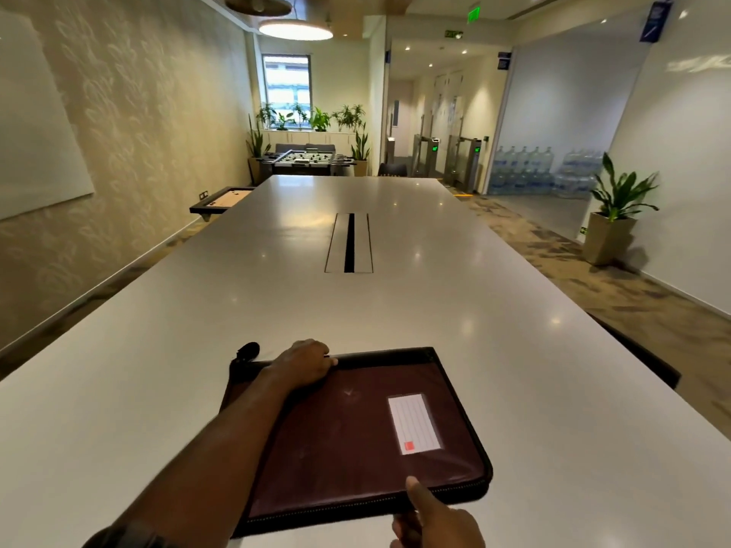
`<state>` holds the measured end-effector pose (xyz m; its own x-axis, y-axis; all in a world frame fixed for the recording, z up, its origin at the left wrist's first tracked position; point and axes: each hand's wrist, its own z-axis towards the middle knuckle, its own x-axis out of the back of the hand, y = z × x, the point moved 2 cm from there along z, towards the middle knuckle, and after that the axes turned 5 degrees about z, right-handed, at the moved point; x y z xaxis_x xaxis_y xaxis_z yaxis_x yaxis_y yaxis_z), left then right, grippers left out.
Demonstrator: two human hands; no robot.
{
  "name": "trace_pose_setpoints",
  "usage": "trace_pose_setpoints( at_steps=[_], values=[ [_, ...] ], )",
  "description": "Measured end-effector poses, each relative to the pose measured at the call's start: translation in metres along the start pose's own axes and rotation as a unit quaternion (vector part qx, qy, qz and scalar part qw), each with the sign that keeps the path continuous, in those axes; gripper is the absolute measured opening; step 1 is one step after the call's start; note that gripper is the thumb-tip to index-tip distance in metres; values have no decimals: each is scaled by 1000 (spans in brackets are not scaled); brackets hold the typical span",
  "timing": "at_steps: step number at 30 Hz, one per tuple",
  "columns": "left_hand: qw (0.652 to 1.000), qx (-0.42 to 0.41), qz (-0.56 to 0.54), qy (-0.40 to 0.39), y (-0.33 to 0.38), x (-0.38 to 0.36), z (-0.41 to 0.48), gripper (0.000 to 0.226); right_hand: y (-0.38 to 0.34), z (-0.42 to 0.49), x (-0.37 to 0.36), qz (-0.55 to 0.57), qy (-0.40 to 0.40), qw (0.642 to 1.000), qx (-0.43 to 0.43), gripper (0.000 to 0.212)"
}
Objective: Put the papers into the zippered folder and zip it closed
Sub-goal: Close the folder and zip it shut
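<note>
A dark maroon zippered folder (348, 437) with a black zip border lies flat and closed on the white table (356, 302), near its front edge. A white lined label (414, 423) sits on its cover. My left hand (302, 363) grips the folder's far edge, fingers curled over the zip. My right hand (435, 520) holds the near edge, thumb pressed on top of the cover. No papers are visible.
A cable slot (349, 243) runs down the table's middle. A small black object (248, 351) lies just beyond the folder's far left corner. A potted plant (611, 227) stands on the floor to the right, a foosball table (306, 158) beyond the far end.
</note>
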<state>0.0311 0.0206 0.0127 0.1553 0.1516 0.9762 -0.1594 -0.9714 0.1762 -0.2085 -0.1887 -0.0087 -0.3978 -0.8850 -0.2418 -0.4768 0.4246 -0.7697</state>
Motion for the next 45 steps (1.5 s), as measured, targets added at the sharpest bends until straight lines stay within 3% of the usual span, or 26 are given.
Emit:
trace_pose_setpoints(
  at_steps=[3,6,7,12,16,21,23,27,34,37,39,42,45],
  values=[
    [999,24,-32,-24,-6,5,1,38,-10,11,-1,62,36,997,-13,26],
    [995,50,-80,-34,-14,14,-1,44,-35,28,-13,108,45,993,16,8],
    [992,64,-101,-26,-17,18,-3,46,-46,39,-13,103,54,992,45,13],
    [960,163,-222,44,-27,34,-16,49,-135,91,-19,-42,53,979,193,23],
    [922,223,-300,96,-18,30,-26,48,-188,140,-32,-92,68,971,208,23],
    [905,240,-334,109,-12,6,-40,43,-192,172,-38,-242,45,944,220,13],
    [907,232,-341,84,-16,-5,-44,40,-179,177,-39,-274,60,930,238,10],
    [917,214,-332,58,-21,-17,-52,33,-154,183,-37,-320,65,905,271,31],
    [947,170,-265,66,-22,-20,-59,37,-149,184,-43,-431,46,841,323,14],
    [952,108,-277,67,-27,-15,-76,29,-147,169,-45,-445,66,825,341,23],
    [960,50,-269,49,-35,-13,-97,22,-135,144,-46,-433,64,807,396,15],
    [954,9,-299,11,-54,-20,-135,29,-97,89,-45,-396,3,778,488,18],
    [940,-8,-340,-20,-74,-25,-173,32,-46,39,-50,-411,-105,773,472,16]
  ],
)
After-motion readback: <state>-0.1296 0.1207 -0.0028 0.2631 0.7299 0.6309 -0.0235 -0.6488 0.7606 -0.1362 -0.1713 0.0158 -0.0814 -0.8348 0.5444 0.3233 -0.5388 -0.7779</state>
